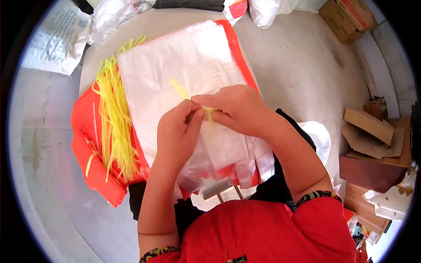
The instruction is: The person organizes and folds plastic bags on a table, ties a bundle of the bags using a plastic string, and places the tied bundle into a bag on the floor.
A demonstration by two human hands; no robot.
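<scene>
Both hands meet over a stack of clear plastic bags (171,61) spread in front of me. Between them runs a yellow plastic strip (179,89), one end sticking out up and left, the other hanging below my right fingers. My left hand (177,127) pinches the strip with thumb and forefinger. Close against it, my right hand (237,109) has its fingers closed on the same strip. What lies right between the fingertips is hidden. Left of the stack rests a bundle of long yellow strips (115,122), on red plastic sheeting (83,118).
A red edge (241,57) shows beneath the bag stack on its right. Cardboard boxes stand at the upper right (346,19), and an opened carton (372,136) sits at the right. A printed white sack (55,37) hangs at the upper left. White plastic bags (116,17) lie at the back.
</scene>
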